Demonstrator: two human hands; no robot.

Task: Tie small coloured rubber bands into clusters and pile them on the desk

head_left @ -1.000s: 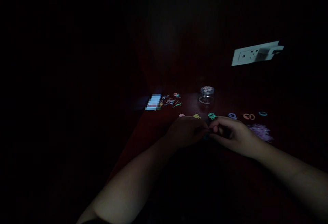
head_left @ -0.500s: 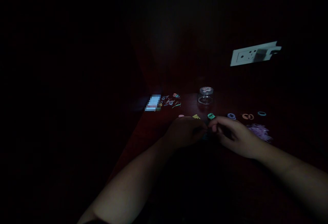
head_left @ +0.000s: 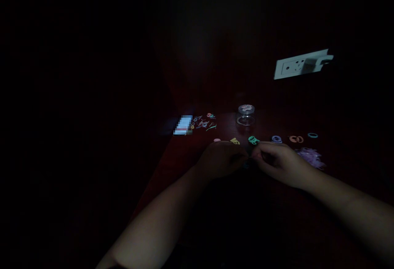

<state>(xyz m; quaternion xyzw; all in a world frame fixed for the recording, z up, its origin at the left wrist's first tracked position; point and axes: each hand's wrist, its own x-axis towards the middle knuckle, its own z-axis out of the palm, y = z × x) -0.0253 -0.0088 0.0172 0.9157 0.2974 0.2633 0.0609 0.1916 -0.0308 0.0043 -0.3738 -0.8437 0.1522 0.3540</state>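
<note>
My left hand (head_left: pixel 223 160) and right hand (head_left: pixel 280 162) meet over the table (head_left: pixel 172 160), fingertips nearly together. The fingers of each are curled in as if pinching; a thin, pale trace shows between the tips, but I cannot tell whether either hand grips anything.

What matters most is that a blue bit (head_left: pixel 246 165) lies just on my side of the fingertips, below the gap and a shade nearer my left hand. It is too dim for me to read a long axis, or to say whether it rests on the table or hangs from my fingers.

Just beyond my hands a row of bands runs across the table: pink (head_left: pixel 217 140), partly behind my left hand, yellow (head_left: pixel 235 141), green (head_left: pixel 253 140), violet (head_left: pixel 276 139), orange (head_left: pixel 296 139) and teal (head_left: pixel 312 135). The green ones sit by my right fingertips; touching or apart, I cannot say. A lilac heap (head_left: pixel 310 158) lies past my right wrist.

Toward the far edge stands a lidded jar (head_left: pixel 246 116); near the far left corner, a loose pile (head_left: pixel 203 123) lies beside a phone (head_left: pixel 184 125), its screen blurred. The near edge is lost in darkness.
</note>
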